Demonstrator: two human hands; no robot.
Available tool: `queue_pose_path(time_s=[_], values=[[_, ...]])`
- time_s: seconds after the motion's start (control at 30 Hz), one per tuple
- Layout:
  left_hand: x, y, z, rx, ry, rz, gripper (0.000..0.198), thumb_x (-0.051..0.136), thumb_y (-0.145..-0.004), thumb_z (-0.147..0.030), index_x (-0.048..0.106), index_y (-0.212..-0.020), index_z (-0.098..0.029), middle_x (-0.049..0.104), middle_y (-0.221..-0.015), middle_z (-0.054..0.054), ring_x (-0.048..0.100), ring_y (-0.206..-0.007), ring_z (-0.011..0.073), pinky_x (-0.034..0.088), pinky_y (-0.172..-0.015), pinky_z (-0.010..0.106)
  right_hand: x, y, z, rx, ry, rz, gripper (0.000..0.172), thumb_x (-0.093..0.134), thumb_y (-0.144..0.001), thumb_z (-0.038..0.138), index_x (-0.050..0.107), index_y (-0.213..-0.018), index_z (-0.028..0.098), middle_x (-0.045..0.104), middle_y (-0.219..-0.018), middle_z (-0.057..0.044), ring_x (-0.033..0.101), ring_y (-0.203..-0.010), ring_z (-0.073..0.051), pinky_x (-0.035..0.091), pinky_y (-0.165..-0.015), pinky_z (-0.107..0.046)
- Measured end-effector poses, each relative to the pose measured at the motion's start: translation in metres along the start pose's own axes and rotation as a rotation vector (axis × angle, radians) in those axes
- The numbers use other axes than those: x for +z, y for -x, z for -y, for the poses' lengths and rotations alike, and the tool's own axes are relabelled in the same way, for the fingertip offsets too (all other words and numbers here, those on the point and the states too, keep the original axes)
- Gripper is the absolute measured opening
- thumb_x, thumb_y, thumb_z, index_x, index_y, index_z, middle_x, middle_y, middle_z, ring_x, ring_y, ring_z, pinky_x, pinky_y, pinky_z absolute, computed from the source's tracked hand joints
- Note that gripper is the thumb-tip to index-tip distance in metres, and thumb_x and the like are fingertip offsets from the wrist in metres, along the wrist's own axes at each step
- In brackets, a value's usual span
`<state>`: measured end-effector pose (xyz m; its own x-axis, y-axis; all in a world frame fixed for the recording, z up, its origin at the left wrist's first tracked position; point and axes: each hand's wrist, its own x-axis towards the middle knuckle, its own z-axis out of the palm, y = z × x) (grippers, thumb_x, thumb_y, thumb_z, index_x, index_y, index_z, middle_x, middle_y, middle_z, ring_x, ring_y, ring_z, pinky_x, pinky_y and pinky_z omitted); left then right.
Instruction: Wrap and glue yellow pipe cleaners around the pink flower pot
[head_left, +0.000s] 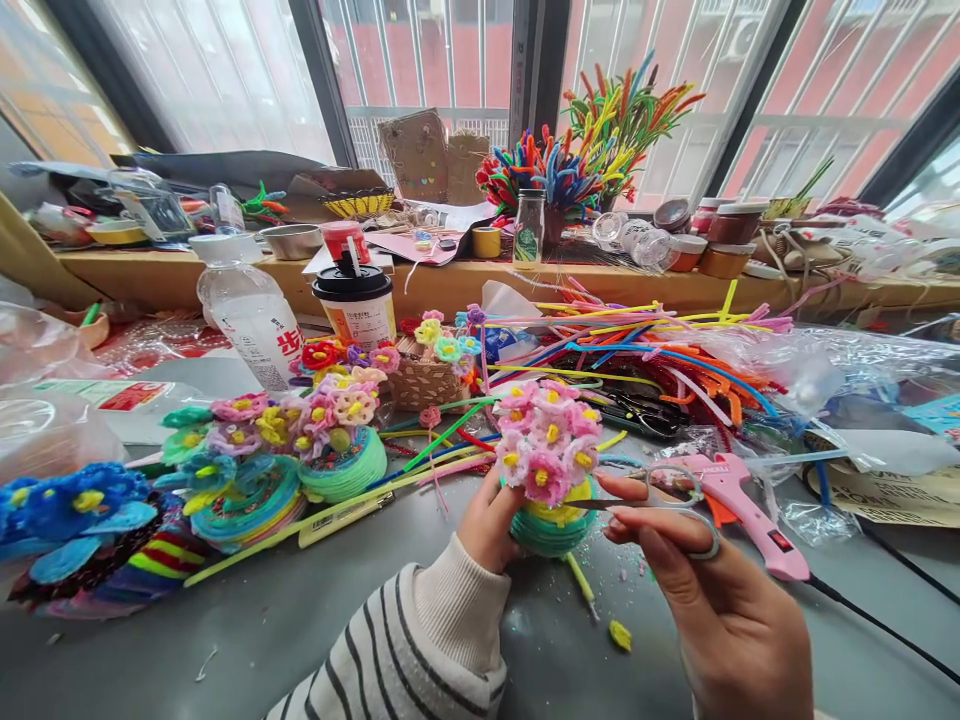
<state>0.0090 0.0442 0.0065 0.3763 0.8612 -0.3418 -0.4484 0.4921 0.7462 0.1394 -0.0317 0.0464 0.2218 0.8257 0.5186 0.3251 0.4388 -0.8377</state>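
Note:
My left hand (489,528) is closed around the left side of a small round pot (551,532) wrapped in teal and yellow pipe cleaner. Pink pipe-cleaner flowers (550,435) with yellow centres crowd its top and hide part of the rim. From the right, my right hand (705,590) grips scissors (684,490), fingers in the grey handle loops. Their narrow blades point left and lie across the yellow band, just under the flowers. Whether the blades touch the pot I cannot tell. Below lie a yellow-green pipe-cleaner piece (581,588) and a small yellow scrap (620,635).
Finished-looking flower pots (244,495) stand at left, before a plastic bottle (240,310) and a lidded cup (356,305). A pink glue gun (750,510) with a black cord lies at right. Loose pipe cleaners (660,340) heap behind; jars (731,235) line the ledge.

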Motion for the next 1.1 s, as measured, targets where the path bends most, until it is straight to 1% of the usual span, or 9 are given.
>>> queue_pose_path(time_s=[0.17, 0.33, 0.47, 0.57, 0.7, 0.87, 0.93, 1.03, 1.1], values=[[-0.001, 0.001, -0.001, 0.007, -0.007, 0.046, 0.071, 0.065, -0.053, -0.05, 0.044, -0.114, -0.021, 0.052, -0.113, 0.01, 0.044, -0.106, 0.0326, 0.041, -0.08, 0.044, 0.001, 0.0, -0.002, -0.023, 0.054, 0.004, 0.017, 0.047, -0.075, 0.015, 0.06, -0.083, 0.023, 0.061, -0.099, -0.003, 0.056, -0.093, -0.016, 0.05, -0.073, -0.023], [-0.001, 0.003, 0.001, -0.003, 0.001, 0.096, 0.061, 0.062, -0.057, -0.05, 0.051, -0.108, -0.018, 0.055, -0.109, 0.011, 0.044, -0.106, 0.0321, 0.04, -0.083, 0.04, 0.002, 0.001, -0.004, -0.073, 0.096, 0.013, 0.019, 0.047, -0.074, 0.014, 0.06, -0.085, 0.023, 0.061, -0.099, -0.003, 0.055, -0.093, -0.018, 0.048, -0.076, -0.029], [0.007, 0.006, -0.004, 0.08, 0.027, 0.13, 0.061, 0.065, -0.056, -0.045, 0.05, -0.109, -0.018, 0.055, -0.109, 0.01, 0.045, -0.105, 0.0309, 0.04, -0.084, 0.039, 0.003, 0.002, -0.005, -0.061, 0.087, 0.015, 0.019, 0.047, -0.074, 0.015, 0.06, -0.086, 0.023, 0.06, -0.101, -0.003, 0.055, -0.094, -0.018, 0.048, -0.076, -0.031], [0.013, 0.007, -0.008, 0.11, 0.054, 0.164, 0.059, 0.064, -0.057, -0.044, 0.051, -0.108, -0.017, 0.056, -0.108, 0.01, 0.045, -0.106, 0.0305, 0.04, -0.084, 0.038, 0.004, 0.002, -0.005, -0.052, 0.089, 0.0, 0.019, 0.047, -0.075, 0.015, 0.06, -0.086, 0.023, 0.06, -0.101, -0.004, 0.055, -0.093, -0.018, 0.049, -0.074, -0.03], [0.014, 0.005, -0.006, 0.091, 0.087, 0.207, 0.059, 0.063, -0.059, -0.043, 0.049, -0.109, -0.016, 0.056, -0.108, 0.011, 0.047, -0.104, 0.0302, 0.041, -0.083, 0.038, 0.004, 0.002, -0.003, -0.05, 0.092, -0.028, 0.019, 0.048, -0.074, 0.015, 0.061, -0.085, 0.024, 0.06, -0.1, -0.002, 0.055, -0.094, -0.017, 0.048, -0.077, -0.029], [0.011, 0.001, -0.001, 0.077, 0.111, 0.284, 0.065, 0.065, -0.057, -0.041, 0.045, -0.113, -0.014, 0.055, -0.108, 0.013, 0.05, -0.1, 0.0299, 0.041, -0.083, 0.04, 0.004, 0.001, -0.004, -0.003, 0.053, -0.043, 0.017, 0.048, -0.075, 0.016, 0.061, -0.084, 0.022, 0.061, -0.099, -0.004, 0.056, -0.092, -0.018, 0.049, -0.074, -0.03], [0.016, 0.003, -0.005, 0.086, 0.107, 0.361, 0.057, 0.063, -0.061, -0.038, 0.048, -0.11, -0.013, 0.058, -0.104, 0.013, 0.053, -0.096, 0.0294, 0.042, -0.082, 0.041, 0.004, 0.0, -0.005, -0.004, 0.034, -0.046, 0.017, 0.048, -0.074, 0.016, 0.061, -0.084, 0.022, 0.061, -0.098, -0.004, 0.056, -0.091, -0.018, 0.049, -0.074, -0.03], [0.024, 0.009, -0.011, 0.113, 0.101, 0.495, 0.038, 0.061, -0.064, -0.033, 0.059, -0.095, -0.012, 0.061, -0.098, 0.013, 0.056, -0.091, 0.0284, 0.043, -0.08, 0.038, 0.004, -0.001, -0.006, -0.006, 0.014, -0.039, 0.018, 0.049, -0.074, 0.015, 0.061, -0.085, 0.022, 0.061, -0.099, -0.004, 0.056, -0.091, -0.018, 0.049, -0.074, -0.029], [0.024, 0.01, -0.012, 0.118, 0.107, 0.491, 0.034, 0.062, -0.063, -0.03, 0.06, -0.092, -0.012, 0.061, -0.098, 0.012, 0.055, -0.092, 0.0282, 0.043, -0.08, 0.037, 0.004, 0.0, -0.007, 0.009, 0.007, -0.04, 0.019, 0.049, -0.074, 0.016, 0.061, -0.087, 0.022, 0.06, -0.101, -0.005, 0.056, -0.091, -0.019, 0.05, -0.073, -0.029]])
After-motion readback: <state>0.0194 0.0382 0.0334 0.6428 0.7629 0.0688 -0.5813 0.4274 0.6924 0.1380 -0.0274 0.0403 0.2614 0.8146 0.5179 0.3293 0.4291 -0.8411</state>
